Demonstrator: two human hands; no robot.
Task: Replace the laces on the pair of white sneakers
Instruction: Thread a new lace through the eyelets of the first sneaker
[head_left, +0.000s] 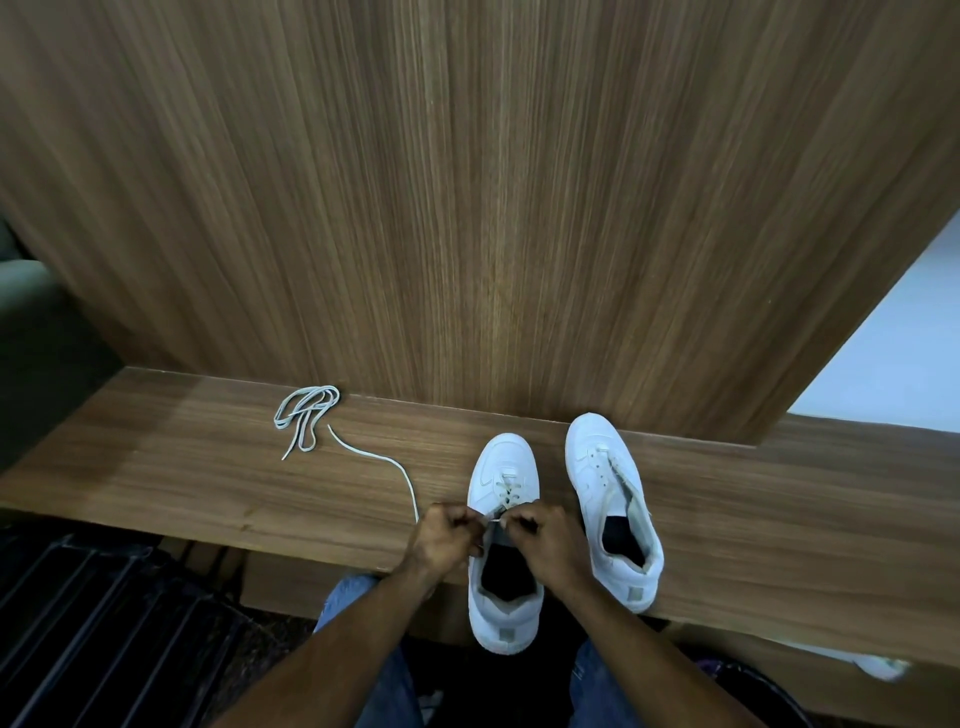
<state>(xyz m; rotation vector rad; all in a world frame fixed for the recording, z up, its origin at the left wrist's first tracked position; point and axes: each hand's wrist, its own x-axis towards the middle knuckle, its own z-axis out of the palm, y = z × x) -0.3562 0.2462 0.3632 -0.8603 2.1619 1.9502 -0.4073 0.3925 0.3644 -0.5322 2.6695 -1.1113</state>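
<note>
Brown wood-grain bench top (156, 467), backed by a tall panel of the same wood: we list it first as the surface bearing every item.

White low-top leather sneaker, partly laced (503, 545): toe toward the panel, heel overhanging the near edge of the bench. Both our hands sit over its tongue, at mid-eyelets. A pale lace crosses the lower eyelets; the dark lining shows at the opening.

White low-top leather sneaker, unlaced (613, 509): just beside the first on its right, toe angled slightly left, eyelets bare, tongue loose.

Our left hand (441, 538): curled closed, pinching the lace at the left eyelet row.

Our right hand (540, 543): likewise closed; it seems to pinch the lace end, though the fingertips hide the contact.

Long pale flat shoelace tail (384, 460): runs from the left hand across the bench, up and leftward.

Loose bundle of pale grey-white shoelace (306, 415): looped near the panel, well apart from both hands.
</note>
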